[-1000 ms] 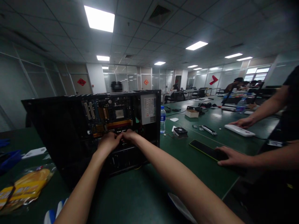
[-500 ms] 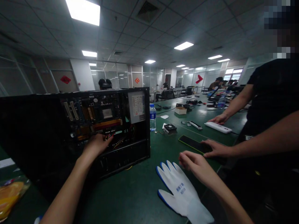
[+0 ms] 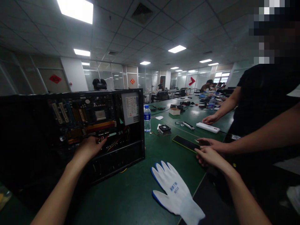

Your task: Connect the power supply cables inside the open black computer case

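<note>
A black computer case stands with its side off at the left, showing a motherboard and a grey power supply. Inside it, my left hand is closed on a bundle of thin coloured wires, below the memory slots. My right hand reaches out over the table's right edge, fingers extended and partly apart. It overlaps a co-worker's hand in the view; whether they touch I cannot tell. A white glove with blue edging lies between my arms.
Beyond the case stand a water bottle and a small fan. A dark flat panel with a green edge lies near the co-worker, whose other hand touches a white power strip. A small box sits farther back.
My right hand has moved forward and right to the co-worker's hand, its fingers straightening. The co-worker's near hand has lifted off the dark panel. My left hand stays on the wires.
</note>
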A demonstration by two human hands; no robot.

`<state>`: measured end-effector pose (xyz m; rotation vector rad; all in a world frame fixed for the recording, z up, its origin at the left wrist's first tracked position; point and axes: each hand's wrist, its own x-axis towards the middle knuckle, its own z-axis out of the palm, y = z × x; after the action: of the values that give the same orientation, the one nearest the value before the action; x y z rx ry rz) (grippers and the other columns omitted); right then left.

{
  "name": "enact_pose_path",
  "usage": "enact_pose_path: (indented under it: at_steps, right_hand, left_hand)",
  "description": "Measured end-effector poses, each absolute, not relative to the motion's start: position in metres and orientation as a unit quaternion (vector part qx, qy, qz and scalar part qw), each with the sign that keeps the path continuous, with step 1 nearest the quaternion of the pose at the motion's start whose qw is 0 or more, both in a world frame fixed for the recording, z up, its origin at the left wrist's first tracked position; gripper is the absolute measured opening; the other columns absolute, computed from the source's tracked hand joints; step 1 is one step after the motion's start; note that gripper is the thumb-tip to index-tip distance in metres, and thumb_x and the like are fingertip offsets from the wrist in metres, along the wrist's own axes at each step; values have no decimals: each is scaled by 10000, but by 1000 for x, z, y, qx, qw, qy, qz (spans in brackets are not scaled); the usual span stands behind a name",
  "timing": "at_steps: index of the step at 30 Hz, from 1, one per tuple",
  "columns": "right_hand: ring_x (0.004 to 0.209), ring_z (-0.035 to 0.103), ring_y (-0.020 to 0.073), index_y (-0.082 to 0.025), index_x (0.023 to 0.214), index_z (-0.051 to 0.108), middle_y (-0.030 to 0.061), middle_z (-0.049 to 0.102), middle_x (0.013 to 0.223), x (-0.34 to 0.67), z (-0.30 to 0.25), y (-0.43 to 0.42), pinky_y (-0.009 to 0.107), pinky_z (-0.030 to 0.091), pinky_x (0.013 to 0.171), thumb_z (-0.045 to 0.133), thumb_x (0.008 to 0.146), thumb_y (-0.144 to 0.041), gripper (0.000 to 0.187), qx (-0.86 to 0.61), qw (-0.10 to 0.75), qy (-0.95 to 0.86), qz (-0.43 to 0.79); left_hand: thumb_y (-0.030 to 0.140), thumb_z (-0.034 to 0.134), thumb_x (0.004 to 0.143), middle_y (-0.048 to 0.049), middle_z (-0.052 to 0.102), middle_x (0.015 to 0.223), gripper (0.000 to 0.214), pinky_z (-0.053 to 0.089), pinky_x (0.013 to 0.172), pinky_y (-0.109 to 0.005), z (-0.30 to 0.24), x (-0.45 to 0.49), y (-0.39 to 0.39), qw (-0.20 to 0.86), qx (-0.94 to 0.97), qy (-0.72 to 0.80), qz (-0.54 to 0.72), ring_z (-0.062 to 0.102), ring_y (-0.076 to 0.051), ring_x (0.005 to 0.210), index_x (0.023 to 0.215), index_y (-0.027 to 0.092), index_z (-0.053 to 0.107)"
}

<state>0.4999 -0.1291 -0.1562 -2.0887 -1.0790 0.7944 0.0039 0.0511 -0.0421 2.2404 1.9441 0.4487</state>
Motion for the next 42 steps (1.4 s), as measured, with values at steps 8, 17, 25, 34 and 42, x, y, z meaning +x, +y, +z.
enact_pose_path:
  at_steps: [8, 17, 25, 34, 42]
  right_hand:
    - [1089, 637, 332, -112, 1133, 622, 206, 647, 1212, 526, -164, -111, 375, 493, 915, 630, 800, -503, 514, -829, 174, -532, 12]
    - [1069, 652, 354, -79, 1098, 645, 232, 651, 1187, 541, -144, -82, 383, 512, 850, 700, 712, -560, 619, -852, 16, -513, 105]
    - [1024, 660, 323, -50, 1196, 550, 238, 641, 1166, 539, -140, -75, 349, 546, 787, 797, 619, -480, 761, -855, 108, -491, 126]
    - [935, 710, 183, -149, 1069, 629, 97, 714, 1050, 567, -138, -85, 228, 600, 737, 760, 765, -425, 431, -644, 366, -397, 541]
    - [869, 731, 179, -114, 1252, 557, 150, 676, 1160, 570, -142, -85, 158, 580, 619, 794, 731, -236, 585, -616, 350, -396, 584]
  left_hand:
    - [643, 385, 859, -120, 724, 780, 561, 382, 588, -288, -42, 5, 48, 59, 743, 652, 141, 673, -282, 752, 810, 189, 711]
    - [660, 367, 859, -106, 713, 707, 583, 382, 576, -295, -45, 1, 53, 59, 756, 635, 148, 670, -280, 705, 792, 201, 721]
    - [639, 373, 868, -124, 727, 758, 573, 407, 605, -302, -46, 0, 54, 55, 767, 619, 159, 676, -284, 728, 806, 193, 728]
    - [660, 379, 851, -121, 725, 726, 592, 399, 569, -297, -47, 0, 54, 54, 759, 629, 159, 676, -283, 687, 791, 182, 722]
    - [666, 362, 850, -149, 740, 829, 626, 406, 583, -307, -49, 0, 57, 60, 753, 635, 159, 683, -292, 737, 871, 160, 731]
